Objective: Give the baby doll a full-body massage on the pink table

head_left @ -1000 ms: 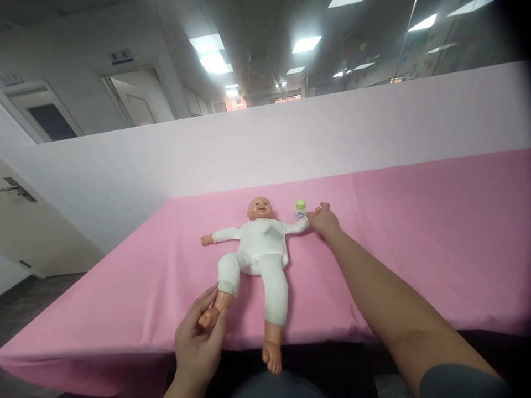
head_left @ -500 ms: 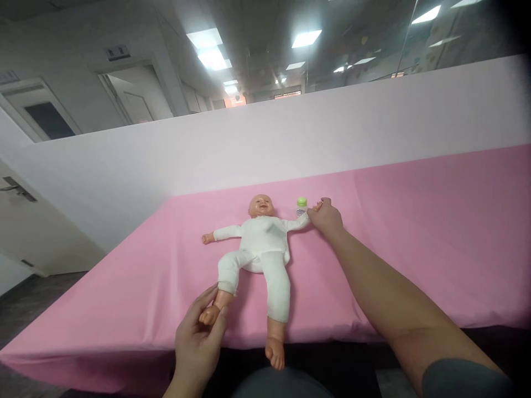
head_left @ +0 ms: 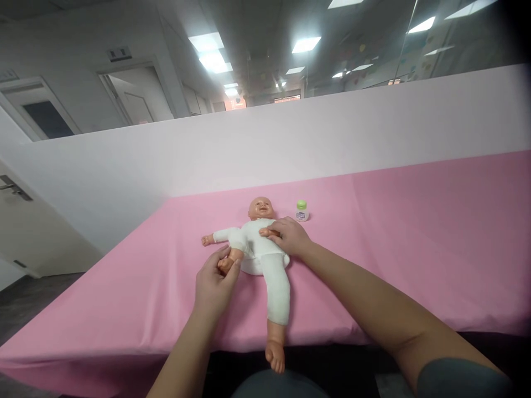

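Note:
A baby doll [head_left: 259,237] in a white cloth body lies on its back, head toward the wall. My left hand [head_left: 215,279] is closed around the doll's foot [head_left: 226,265] on the image's left, with that leg bent up toward the belly. On the other side, my right hand [head_left: 290,235] grips the doll's arm near its hand [head_left: 267,232], which rests across the chest. The doll's other arm [head_left: 219,236] stretches out to the left. Its other leg [head_left: 276,293] lies straight, the foot hanging past the table's front edge.
Pink cloth [head_left: 398,249] covers the table. A small bottle with a green cap [head_left: 302,211] stands beside the doll's head. Behind runs a white low wall [head_left: 311,138] with glass above it. A door [head_left: 25,221] is at the far left.
My left hand has pushed the doll's foot up toward its body, bending the leg. My right hand has brought the doll's arm inward from the outstretched side onto the chest.

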Available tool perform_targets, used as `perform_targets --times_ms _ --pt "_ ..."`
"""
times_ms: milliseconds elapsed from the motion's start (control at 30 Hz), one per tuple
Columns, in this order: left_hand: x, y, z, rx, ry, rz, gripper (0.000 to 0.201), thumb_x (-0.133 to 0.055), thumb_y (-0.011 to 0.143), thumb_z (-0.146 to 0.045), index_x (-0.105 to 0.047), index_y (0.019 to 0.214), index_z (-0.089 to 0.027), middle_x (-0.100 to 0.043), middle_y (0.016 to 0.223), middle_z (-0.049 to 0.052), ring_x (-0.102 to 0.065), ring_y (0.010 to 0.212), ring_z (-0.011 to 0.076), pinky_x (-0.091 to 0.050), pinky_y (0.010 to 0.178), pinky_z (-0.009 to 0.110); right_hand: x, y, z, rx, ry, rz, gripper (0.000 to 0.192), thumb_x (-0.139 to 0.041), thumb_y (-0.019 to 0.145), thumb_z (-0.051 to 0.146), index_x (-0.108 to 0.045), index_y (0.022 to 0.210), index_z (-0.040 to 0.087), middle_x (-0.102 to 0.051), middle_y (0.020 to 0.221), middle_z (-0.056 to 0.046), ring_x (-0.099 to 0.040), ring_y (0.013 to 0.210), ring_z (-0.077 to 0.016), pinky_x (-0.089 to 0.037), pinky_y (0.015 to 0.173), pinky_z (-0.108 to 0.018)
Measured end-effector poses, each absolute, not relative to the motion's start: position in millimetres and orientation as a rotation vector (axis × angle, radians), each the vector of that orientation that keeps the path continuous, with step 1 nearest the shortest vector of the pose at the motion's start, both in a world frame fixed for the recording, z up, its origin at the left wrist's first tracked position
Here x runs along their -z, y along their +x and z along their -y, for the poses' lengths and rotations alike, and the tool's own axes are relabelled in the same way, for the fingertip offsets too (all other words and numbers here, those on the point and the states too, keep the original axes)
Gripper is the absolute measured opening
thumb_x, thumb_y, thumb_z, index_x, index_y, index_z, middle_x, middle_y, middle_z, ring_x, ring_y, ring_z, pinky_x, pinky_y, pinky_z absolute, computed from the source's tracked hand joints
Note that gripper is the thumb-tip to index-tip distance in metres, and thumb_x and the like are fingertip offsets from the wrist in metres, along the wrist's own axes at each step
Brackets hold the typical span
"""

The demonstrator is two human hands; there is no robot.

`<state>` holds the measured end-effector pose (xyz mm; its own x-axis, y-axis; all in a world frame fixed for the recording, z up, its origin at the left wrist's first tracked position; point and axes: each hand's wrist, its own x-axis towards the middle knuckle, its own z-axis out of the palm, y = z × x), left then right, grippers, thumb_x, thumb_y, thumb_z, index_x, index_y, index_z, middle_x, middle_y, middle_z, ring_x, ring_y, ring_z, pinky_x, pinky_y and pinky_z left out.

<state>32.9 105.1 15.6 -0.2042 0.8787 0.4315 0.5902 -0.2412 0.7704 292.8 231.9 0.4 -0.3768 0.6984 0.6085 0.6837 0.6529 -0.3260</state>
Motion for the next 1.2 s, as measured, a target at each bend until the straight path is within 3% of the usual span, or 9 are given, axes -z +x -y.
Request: perform_targets --times_ms 100,333,667,833,967,1033,1200 --pt "-18 37 -120 -1.310 1.812 -1.723 0.053 -0.072 0.087 -0.052 -0.072 0.131 -0.024 -0.078 0.116 0.009 -0.075 0.102 0.0258 -0.059 0.089 0.038 2 294 -235 -0.030 -0.974 2.193 0.008 -0.071 0.095 0.026 -0.077 0.098 0.022 -0.079 0.098 -0.004 -0.068 0.098 -0.0230 -0.046 0.095 -0.040" --pt "-20 43 -136 -1.130 1.796 -1.703 0.050 -0.067 0.088 -0.049 -0.071 0.129 -0.021 -0.078 0.089 0.004 -0.074 0.079 0.0230 -0.057 0.076 0.035 0 298 -235 -0.060 -0.919 2.234 0.010 -0.069 0.093 0.019 -0.077 0.097 0.024 -0.080 0.098 -0.003 -0.068 0.101 -0.0217 -0.045 0.098 -0.039" --pt "-16 42 -126 -1.153 1.830 -1.748 0.051 -0.068 0.090 -0.052 -0.070 0.132 -0.024 -0.079 0.104 0.005 -0.075 0.089 0.0235 -0.057 0.083 0.035 -4 306 -233 -0.161 -1.068 2.062 0.024 -0.070 0.092 0.028 -0.077 0.114 0.030 -0.080 0.103 -0.002 -0.070 0.095 -0.0243 -0.051 0.087 -0.037" --pt "-6 31 -98 -1.301 1.799 -1.769 0.049 -0.070 0.090 -0.050 -0.068 0.134 -0.029 -0.076 0.125 0.004 -0.074 0.108 0.0244 -0.058 0.093 0.036 3 334 -252 -0.217 -1.244 1.619 0.040 -0.071 0.089 0.036 -0.068 0.128 0.029 -0.079 0.105 -0.004 -0.073 0.089 -0.0224 -0.056 0.082 -0.035" --pt "6 16 -68 -1.384 1.792 -1.865 0.049 -0.073 0.086 -0.050 -0.070 0.130 -0.029 -0.074 0.130 0.005 -0.072 0.117 0.0273 -0.058 0.099 0.038 7 363 -268 -0.266 -1.432 1.377 0.047 -0.066 0.090 0.042 -0.060 0.135 0.028 -0.078 0.101 -0.003 -0.074 0.089 -0.0225 -0.055 0.082 -0.035" --pt "12 8 -54 -1.401 1.787 -1.916 0.049 -0.073 0.085 -0.051 -0.070 0.129 -0.029 -0.075 0.130 0.005 -0.071 0.118 0.0286 -0.058 0.100 0.039 8 377 -273 -0.358 -1.559 1.314 0.056 -0.064 0.091 0.043 -0.054 0.142 0.025 -0.078 0.102 -0.006 -0.073 0.094 -0.0250 -0.054 0.081 -0.035" --pt "35 -12 -21 -1.349 1.884 -1.880 0.046 -0.072 0.087 -0.048 -0.069 0.129 -0.031 -0.073 0.133 0.005 -0.070 0.121 0.0305 -0.057 0.106 0.043 14 400 -281 -0.546 -1.870 1.166 0.080 -0.069 0.084 0.045 -0.042 0.153 0.016 -0.071 0.126 -0.019 -0.070 0.109 -0.0336 -0.054 0.080 -0.038"
